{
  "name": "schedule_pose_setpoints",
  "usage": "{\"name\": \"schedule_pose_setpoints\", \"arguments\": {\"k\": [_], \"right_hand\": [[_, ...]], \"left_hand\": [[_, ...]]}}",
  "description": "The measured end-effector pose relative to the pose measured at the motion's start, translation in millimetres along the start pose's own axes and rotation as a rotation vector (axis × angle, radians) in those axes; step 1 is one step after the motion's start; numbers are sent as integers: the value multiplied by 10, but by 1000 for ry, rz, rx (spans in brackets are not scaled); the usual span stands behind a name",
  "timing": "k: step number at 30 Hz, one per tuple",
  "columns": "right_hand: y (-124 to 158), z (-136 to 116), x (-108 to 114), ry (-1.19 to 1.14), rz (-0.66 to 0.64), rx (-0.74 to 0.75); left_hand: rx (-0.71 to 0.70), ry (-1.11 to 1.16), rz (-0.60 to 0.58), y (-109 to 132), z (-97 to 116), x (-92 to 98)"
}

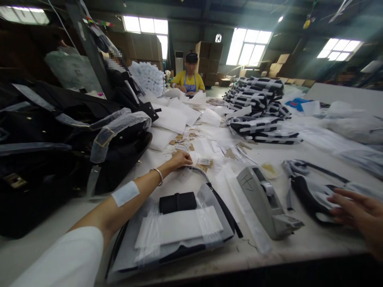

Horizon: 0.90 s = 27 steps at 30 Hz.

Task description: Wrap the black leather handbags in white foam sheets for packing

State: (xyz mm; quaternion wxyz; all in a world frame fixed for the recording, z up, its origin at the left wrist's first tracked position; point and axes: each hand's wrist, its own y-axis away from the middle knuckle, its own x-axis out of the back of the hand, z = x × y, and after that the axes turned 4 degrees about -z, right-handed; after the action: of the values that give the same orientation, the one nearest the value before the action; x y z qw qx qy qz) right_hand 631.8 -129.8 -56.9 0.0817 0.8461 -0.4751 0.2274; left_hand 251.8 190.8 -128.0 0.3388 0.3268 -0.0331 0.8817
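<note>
My left hand (180, 159) is stretched far out over the white table (314, 153), its fingers curled down onto the loose paper tags (204, 162) there. What it pinches, if anything, is too small to make out. My right hand (360, 215) hovers at the right edge with fingers spread, just beside a black strap wrapped in white paper (308, 197). Between my arms lies a flat bag in clear plastic (179, 229) with a small black pouch (177, 202) on it.
A grey tape dispenser (265, 201) stands right of the bag. Black handbags (60, 147) are heaped on the left, striped bags (257, 107) are stacked at the back. White paper sheets (173, 117) cover the middle. A person in a yellow shirt (188, 81) works at the far end.
</note>
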Motion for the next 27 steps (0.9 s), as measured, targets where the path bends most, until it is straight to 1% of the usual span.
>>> {"name": "schedule_pose_setpoints", "arguments": {"k": [2, 4, 6, 8, 10, 12, 14, 16, 17, 18, 20, 22, 25, 27], "right_hand": [[69, -168, -198, -70, -74, -14], [197, -422, -406, -133, -154, 55], [333, -704, -618, -238, -223, 143], [437, -955, -821, -383, -361, 193], [498, -1143, -992, -503, -551, 185], [527, -1253, -1110, -574, -737, 148], [535, -1287, -1162, -591, -915, 147], [530, -1253, -1154, -569, -1030, 176], [523, -1216, -1131, -552, -1047, 177], [511, -1169, -1096, -537, -1036, 162], [478, -1056, -1003, -527, -961, 96], [435, -938, -887, -535, -908, 37], [370, -779, -710, -549, -892, -20], [332, -691, -612, -559, -882, -60]], "left_hand": [[-68, 102, -5, 45, 128, 105], [-152, 191, -50, 98, 345, 197], [-240, 256, -129, 154, 638, 247], [-324, 305, -217, 212, 973, 240], [-403, 358, -302, 262, 1304, 176], [-475, 401, -369, 299, 1595, 71], [-530, 418, -415, 316, 1826, -58], [-564, 415, -440, 310, 1991, -191], [-570, 410, -445, 297, 2051, -256], [-571, 403, -445, 278, 2096, -317], [-564, 392, -432, 218, 2152, -432], [-544, 379, -416, 137, 2176, -540], [-527, 371, -418, 17, 2198, -698], [-522, 390, -463, -34, 2222, -812]]}}
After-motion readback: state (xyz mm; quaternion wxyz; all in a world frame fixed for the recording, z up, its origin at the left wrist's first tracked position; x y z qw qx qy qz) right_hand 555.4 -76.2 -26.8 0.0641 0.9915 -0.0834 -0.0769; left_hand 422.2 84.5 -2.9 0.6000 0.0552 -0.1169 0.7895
